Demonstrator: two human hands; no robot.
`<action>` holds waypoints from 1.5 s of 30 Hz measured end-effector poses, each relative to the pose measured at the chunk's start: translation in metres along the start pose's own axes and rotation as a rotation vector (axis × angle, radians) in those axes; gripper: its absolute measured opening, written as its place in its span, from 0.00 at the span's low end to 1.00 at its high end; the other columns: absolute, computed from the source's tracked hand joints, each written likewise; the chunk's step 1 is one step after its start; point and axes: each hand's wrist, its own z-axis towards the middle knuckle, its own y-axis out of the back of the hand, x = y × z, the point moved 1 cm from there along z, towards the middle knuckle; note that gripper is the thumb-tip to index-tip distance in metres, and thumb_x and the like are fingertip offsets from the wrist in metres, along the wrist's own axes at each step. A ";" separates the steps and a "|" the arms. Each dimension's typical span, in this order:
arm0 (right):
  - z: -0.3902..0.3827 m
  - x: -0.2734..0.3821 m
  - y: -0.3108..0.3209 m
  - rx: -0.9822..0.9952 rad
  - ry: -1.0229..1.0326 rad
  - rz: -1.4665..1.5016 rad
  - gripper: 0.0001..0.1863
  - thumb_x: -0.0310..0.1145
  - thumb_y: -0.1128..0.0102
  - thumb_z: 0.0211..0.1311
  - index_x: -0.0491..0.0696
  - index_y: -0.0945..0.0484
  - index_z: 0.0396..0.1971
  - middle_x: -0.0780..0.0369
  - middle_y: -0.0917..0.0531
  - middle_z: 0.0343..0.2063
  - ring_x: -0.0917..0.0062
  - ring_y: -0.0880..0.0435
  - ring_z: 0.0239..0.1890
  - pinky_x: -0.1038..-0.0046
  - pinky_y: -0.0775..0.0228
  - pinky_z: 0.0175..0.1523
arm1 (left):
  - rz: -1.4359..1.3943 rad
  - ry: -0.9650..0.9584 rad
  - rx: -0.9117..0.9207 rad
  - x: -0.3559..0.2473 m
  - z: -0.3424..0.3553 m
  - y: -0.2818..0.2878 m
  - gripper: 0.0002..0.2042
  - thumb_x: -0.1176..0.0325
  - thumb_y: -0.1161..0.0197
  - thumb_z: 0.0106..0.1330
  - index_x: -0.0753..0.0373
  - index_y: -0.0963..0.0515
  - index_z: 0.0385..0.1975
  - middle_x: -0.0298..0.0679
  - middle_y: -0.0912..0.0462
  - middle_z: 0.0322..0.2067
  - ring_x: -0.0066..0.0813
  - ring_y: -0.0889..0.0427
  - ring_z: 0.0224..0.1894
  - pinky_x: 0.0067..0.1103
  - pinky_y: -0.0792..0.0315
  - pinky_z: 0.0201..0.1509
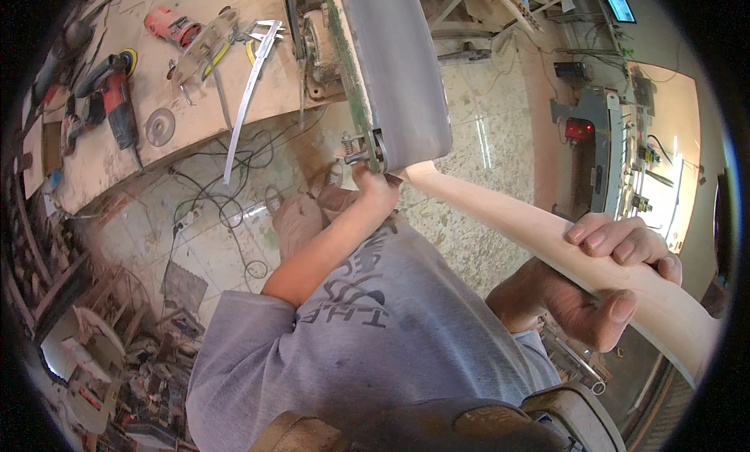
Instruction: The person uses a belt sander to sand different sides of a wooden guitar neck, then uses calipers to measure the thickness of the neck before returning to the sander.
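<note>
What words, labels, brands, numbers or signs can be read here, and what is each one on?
Grey T-shirt: large dark lettering across the front, upside down in this view and partly creased; I don't copy out wording.
Lit screen at upper right: too small to read.
Red light on the right: too blurred to tell any writing.
Caliper on the bench: any scale marks are too fine to read.

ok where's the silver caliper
In the head view, the silver caliper lies at upper left on the workbench, between the round grey disc and the belt sander, its lower end overhanging the edge.
</note>
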 end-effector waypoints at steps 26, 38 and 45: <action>0.001 -0.008 -0.012 -0.140 0.027 -0.057 0.30 0.40 0.45 0.45 0.43 0.40 0.48 0.58 0.32 0.28 0.77 0.30 0.22 0.74 0.26 0.20 | -0.105 -0.023 0.101 -0.007 -0.010 -0.012 0.27 0.42 0.61 0.69 0.58 0.33 0.55 0.37 0.29 0.56 0.36 0.31 0.59 0.34 0.35 0.63; 0.002 -0.012 -0.010 -0.139 0.026 -0.014 0.31 0.40 0.44 0.43 0.43 0.40 0.49 0.59 0.31 0.26 0.77 0.27 0.21 0.75 0.24 0.21 | -0.031 -0.040 0.093 -0.002 -0.004 -0.006 0.30 0.40 0.66 0.69 0.56 0.35 0.58 0.37 0.33 0.59 0.37 0.34 0.62 0.35 0.38 0.66; 0.005 -0.014 0.002 0.002 0.017 -0.012 0.31 0.37 0.43 0.51 0.46 0.46 0.52 0.56 0.32 0.30 0.73 0.27 0.23 0.71 0.25 0.22 | -0.095 -0.023 0.011 -0.004 -0.013 -0.017 0.24 0.44 0.61 0.69 0.56 0.30 0.49 0.34 0.25 0.47 0.34 0.25 0.50 0.34 0.27 0.53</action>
